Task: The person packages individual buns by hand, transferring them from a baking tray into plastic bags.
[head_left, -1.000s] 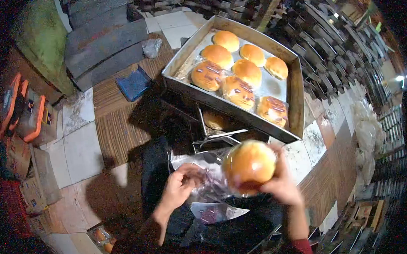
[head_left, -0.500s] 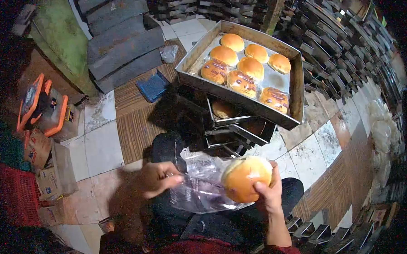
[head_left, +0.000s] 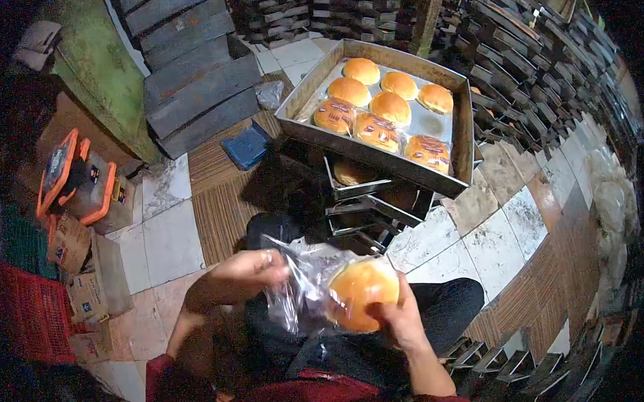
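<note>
In front of my lap, my right hand (head_left: 401, 318) grips a round golden bun (head_left: 362, 293) by its right side, thumb on top. A clear plastic bag (head_left: 294, 303) stretches leftward from the bun; how far it covers the bun I cannot make out. My left hand (head_left: 257, 270), slightly blurred, pinches the bag's left end with closed fingers. Beyond my hands, a deep metal tray (head_left: 367, 154) holds several bare buns (head_left: 390, 109) at the back and three buns in printed clear wrappers (head_left: 376, 131) along the front.
More metal trays (head_left: 380, 207) are stacked crookedly beneath the top one. To the left are orange-lidded plastic boxes (head_left: 99, 193), cardboard boxes (head_left: 88, 297) and a red crate (head_left: 29, 314). A blue tray (head_left: 246, 145) lies on the tiled floor. Dark metal pans (head_left: 524, 63) are piled high at the right.
The bun in my right hand has shifted left and slightly down, closer to my left hand. The bag between them is now more bunched and upright. My view has shifted slightly.
</note>
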The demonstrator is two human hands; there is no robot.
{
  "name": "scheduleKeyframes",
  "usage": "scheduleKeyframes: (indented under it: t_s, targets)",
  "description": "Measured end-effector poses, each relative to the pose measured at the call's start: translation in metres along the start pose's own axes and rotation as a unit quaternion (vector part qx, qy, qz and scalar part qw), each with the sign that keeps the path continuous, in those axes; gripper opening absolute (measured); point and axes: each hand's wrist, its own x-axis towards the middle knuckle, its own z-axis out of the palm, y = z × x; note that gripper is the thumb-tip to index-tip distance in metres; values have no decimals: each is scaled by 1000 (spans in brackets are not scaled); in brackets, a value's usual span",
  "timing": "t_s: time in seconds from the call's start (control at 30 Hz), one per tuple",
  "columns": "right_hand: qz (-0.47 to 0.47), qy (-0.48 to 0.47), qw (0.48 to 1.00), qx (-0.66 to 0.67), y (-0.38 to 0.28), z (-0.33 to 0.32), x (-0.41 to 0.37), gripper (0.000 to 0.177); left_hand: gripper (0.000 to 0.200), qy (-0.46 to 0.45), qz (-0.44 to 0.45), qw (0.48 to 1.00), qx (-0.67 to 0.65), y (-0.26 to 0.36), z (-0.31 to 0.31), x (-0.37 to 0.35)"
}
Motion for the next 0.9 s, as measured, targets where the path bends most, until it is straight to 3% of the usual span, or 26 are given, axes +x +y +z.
scheduleKeyframes:
  t_s: [0.03,0.07,0.1,0.17,0.2,0.23,0.3,0.37,0.4,0.43,0.47,0.5,0.57,0.6,0.63,0.67,0.7,0.73,0.77,0.8,0.83,0.87,0.9]
  targets:
    - [-25,-20,996,-86,1,3,-2,40,35,-52,-26,997,51,7,1,-3]
    - [22,-29,998,-58,4,3,2,41,33,-86,77,988,106,-28,-6,7]
    - [21,-29,998,-57,4,5,5,41,33,-86,77,988,107,-25,-6,5]
    - [42,-8,966,256,2,8,12,44,37,103,147,980,87,-16,-8,-1]
    - [4,21,963,269,0,6,17,45,43,213,145,963,73,-21,-7,-2]
    - [-44,36,945,323,1,8,24,45,45,299,206,926,107,-16,-4,-4]
    - [-95,63,942,317,-5,14,27,47,47,414,173,884,-126,-19,13,3]
    - [-234,84,958,145,-1,29,25,49,52,403,234,860,-210,-38,36,19]
    - [-250,117,960,42,-1,43,18,57,68,365,125,856,-343,6,59,9]
    - [-290,113,948,-66,12,49,13,58,61,390,160,847,-323,4,76,19]
    - [-314,66,935,-152,24,50,10,56,64,383,192,813,-393,5,80,32]
    - [-369,-40,874,-315,31,49,4,63,66,373,222,774,-460,7,78,46]
    - [-413,-104,860,-280,34,74,1,67,66,357,241,794,-429,7,71,63]
    - [-371,-113,884,-261,43,68,4,70,68,303,246,823,-413,10,71,63]
    - [-328,-122,905,-242,51,59,7,72,67,287,310,833,-358,19,87,58]
    - [-353,-151,899,-210,33,57,19,73,69,293,349,861,-225,16,102,54]
    - [-214,-186,954,-97,27,40,11,77,70,293,381,873,-86,15,115,48]
    - [-229,-186,953,-63,24,41,12,77,76,236,384,878,-159,20,125,39]
    - [-244,-187,951,-30,16,45,14,77,76,238,385,877,-160,20,117,41]
    - [-215,-251,941,-75,18,38,13,94,80,238,388,812,-366,20,102,43]
    - [-124,-246,947,-165,49,33,14,109,83,227,372,710,-554,20,85,45]
    - [-252,-247,910,-219,50,42,14,113,84,204,324,769,-513,23,65,42]
    - [-377,-243,852,-270,48,50,16,118,87,61,178,847,-497,-14,77,40]
